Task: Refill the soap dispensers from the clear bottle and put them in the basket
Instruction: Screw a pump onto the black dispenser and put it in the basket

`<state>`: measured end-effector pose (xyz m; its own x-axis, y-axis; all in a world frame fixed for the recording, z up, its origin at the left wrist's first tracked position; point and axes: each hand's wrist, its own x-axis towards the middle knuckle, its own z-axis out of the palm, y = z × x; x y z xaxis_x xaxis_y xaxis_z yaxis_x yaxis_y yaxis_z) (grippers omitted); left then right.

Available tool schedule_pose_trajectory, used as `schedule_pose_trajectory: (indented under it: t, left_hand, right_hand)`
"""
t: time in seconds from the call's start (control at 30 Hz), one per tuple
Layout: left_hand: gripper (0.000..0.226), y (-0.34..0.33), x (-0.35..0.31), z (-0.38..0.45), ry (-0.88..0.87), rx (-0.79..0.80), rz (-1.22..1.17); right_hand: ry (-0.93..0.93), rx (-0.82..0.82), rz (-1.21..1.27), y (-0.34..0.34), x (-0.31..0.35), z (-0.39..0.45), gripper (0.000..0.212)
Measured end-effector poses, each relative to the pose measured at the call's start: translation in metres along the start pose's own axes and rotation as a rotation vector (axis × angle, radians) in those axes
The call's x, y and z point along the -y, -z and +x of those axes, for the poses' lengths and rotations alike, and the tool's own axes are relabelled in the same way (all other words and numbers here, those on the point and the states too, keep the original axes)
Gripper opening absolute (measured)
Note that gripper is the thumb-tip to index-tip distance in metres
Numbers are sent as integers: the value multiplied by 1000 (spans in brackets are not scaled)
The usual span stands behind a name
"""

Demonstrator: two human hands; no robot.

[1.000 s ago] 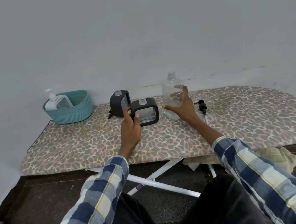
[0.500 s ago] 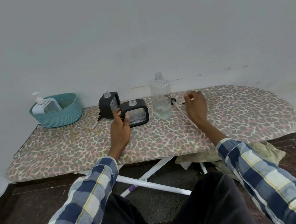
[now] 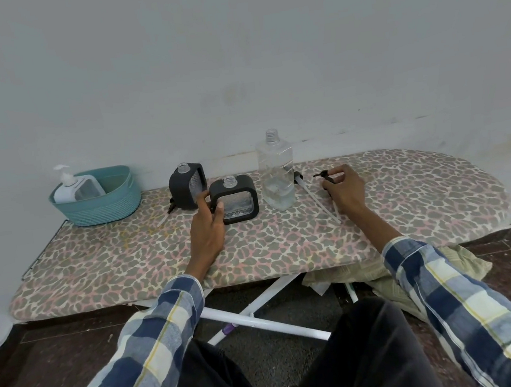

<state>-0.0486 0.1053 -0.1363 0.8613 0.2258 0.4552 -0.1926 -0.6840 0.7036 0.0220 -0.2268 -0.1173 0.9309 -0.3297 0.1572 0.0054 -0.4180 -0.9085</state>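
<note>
Gripping the black dispenser [image 3: 234, 200], left hand [image 3: 206, 230]; right hand [image 3: 343, 188] pinches pump [image 3: 325, 177].

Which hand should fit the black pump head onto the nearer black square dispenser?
Right hand: it already pinches the black pump head, while the left hand steadies the open-necked black square dispenser.

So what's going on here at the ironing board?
A person in a plaid shirt is refilling soap dispensers. The left hand grips the nearer black square dispenser, uncapped; the right hand pinches a black pump head. The clear plastic bottle stands open between them. A white pump dispenser already sits in the teal woven basket.
</note>
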Motion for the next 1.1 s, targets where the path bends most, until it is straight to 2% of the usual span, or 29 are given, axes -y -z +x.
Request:
schedule_pose_trajectory:
  t: [0.2, 0.47, 0.67, 1.1]
  left_hand:
    - [38, -2, 2, 2, -5, 1, -10]
    - [40, -1, 1, -1, -6, 2, -57]
    - [39, -1, -2, -2, 40, 6, -49]
    - [39, -1, -3, 0, 70, 8, -13]
  right_hand:
    - [19, -176, 318, 2, 29, -22, 26]
    - [380, -238, 422, -18, 93, -83, 24]
    - [579, -140, 380, -45, 128, -106, 25]
    - [564, -41, 516, -77, 182, -92, 27]
